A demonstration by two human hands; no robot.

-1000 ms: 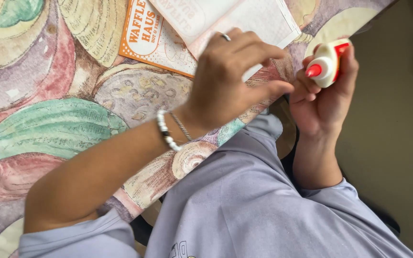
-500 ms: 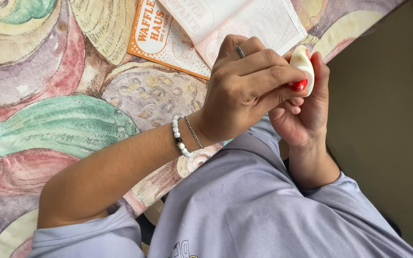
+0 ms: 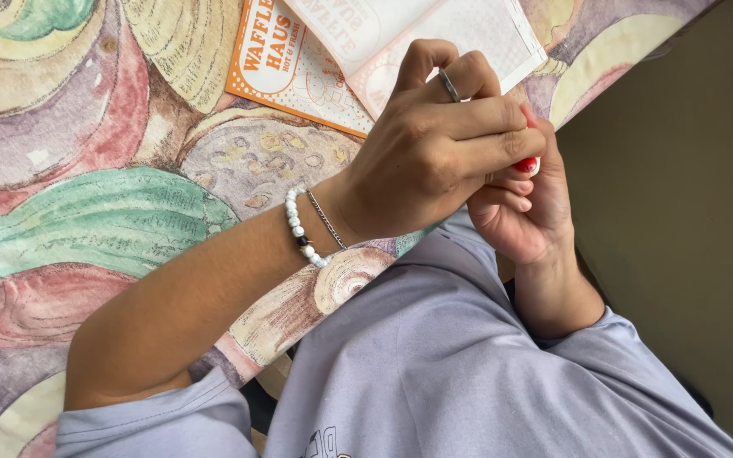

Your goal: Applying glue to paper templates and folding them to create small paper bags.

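Observation:
My left hand (image 3: 434, 157), with a silver ring and a bead bracelet at the wrist, is folded over my right hand (image 3: 532, 216) at the table's near edge. Between them sits a small white and red dispenser (image 3: 529, 164); only a red sliver of it shows past my left fingers. My right hand cups it from below and my left fingers press on it from above. Both hands hover just below an open orange and white paper booklet (image 3: 299, 64) lying on the table.
The table carries a cloth painted with large pastel vegetables (image 3: 112, 212). Its edge runs diagonally past my hands, with a plain olive floor (image 3: 680, 220) to the right. My lilac shirt (image 3: 434, 365) fills the bottom.
The dispenser was plainly visible in my right hand. My left hand has since closed over it, hiding nearly all of it, and both hands have drawn together.

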